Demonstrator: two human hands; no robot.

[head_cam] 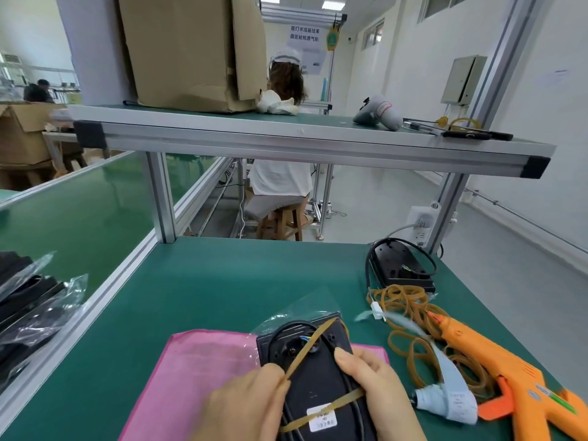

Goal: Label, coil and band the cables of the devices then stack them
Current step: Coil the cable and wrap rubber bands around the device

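Observation:
A black device (315, 377) lies on a pink cloth (197, 370) at the near edge, with its black cable coiled on top and a white label near the bottom. A tan rubber band (318, 338) stretches across it. My left hand (245, 405) pinches the band at the device's left side. My right hand (378, 386) grips the device's right edge, thumb on top. A second black device (404, 265) with a loose cable sits at the far right. A label roll (445, 399) lies to the right.
A pile of loose rubber bands (410, 310) and an orange glue gun (509, 377) lie on the green table at the right. Bagged black devices (31, 307) are stacked at the left. An aluminium shelf (286, 138) spans overhead. A person sits beyond the bench.

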